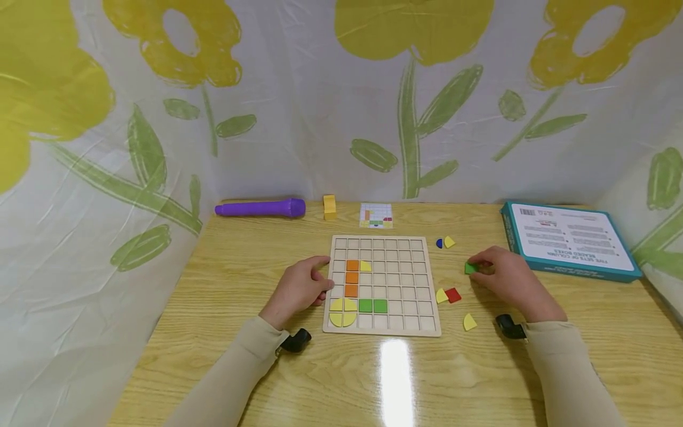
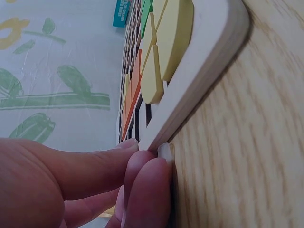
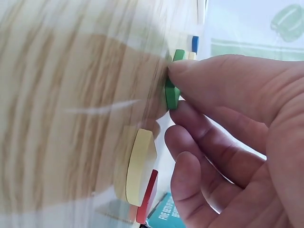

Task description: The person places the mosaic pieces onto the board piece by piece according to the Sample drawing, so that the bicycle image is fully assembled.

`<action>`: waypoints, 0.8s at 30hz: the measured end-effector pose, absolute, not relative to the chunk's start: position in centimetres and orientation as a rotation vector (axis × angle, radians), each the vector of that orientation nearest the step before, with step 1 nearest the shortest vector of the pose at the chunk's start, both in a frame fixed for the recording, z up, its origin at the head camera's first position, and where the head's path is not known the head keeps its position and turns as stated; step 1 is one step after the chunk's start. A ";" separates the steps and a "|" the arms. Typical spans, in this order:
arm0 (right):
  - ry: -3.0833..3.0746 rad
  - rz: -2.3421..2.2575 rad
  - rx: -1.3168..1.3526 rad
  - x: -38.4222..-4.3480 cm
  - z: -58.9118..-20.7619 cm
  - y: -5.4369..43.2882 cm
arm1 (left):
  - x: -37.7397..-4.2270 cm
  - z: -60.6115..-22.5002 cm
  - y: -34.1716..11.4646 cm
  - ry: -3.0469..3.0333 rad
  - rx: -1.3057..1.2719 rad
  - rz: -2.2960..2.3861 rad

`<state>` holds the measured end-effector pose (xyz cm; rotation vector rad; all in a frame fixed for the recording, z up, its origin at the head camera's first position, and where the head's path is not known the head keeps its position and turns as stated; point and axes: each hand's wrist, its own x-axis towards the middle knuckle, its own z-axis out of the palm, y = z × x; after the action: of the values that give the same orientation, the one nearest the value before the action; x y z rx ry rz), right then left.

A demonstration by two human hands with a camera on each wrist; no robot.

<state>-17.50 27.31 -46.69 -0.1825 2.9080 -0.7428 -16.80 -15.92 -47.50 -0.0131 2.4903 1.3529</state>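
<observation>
At the left rim of a wooden grid board point(image 1: 405, 279), my left hand point(image 1: 299, 284) pinches the edge between thumb and fingers, as the left wrist view shows closely. My right hand point(image 1: 504, 276) holds a green square tile point(image 1: 470, 268) with thumb and fingertips, to the right of the board and low over the table. On the board lie three orange squares point(image 1: 351, 277) in a column, a yellow piece point(image 1: 365, 266) beside the top one, two green squares point(image 1: 365, 305), and several yellow quarter circles point(image 1: 349, 319) forming a disc.
Right of the board lie a blue piece point(image 1: 439, 243), a red square point(image 1: 453, 295) and loose yellow quarter circles point(image 1: 469, 322). Behind are a purple microphone-shaped stick point(image 1: 261, 208), a yellow block point(image 1: 329, 207) and a pattern card point(image 1: 376, 216). A teal-edged box point(image 1: 571, 237) lies at right.
</observation>
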 end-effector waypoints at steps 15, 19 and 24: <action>2.866 -0.792 -0.214 -17.1 -46.4 25.3 | -16.8 -47.7 -16.0 2.489 -0.006 1.354; 2.835 -0.827 -0.268 -16.6 -45.9 23.2 | -16.8 -47.6 -16.0 2.484 -0.008 1.359; 2.802 -0.862 -0.366 -15.7 -45.3 20.4 | -16.9 -47.6 -16.0 2.479 -0.012 1.361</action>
<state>-15.69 20.40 -45.29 -0.3656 2.8018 -0.8624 -16.89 -16.03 -47.63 -0.0122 2.4788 1.3611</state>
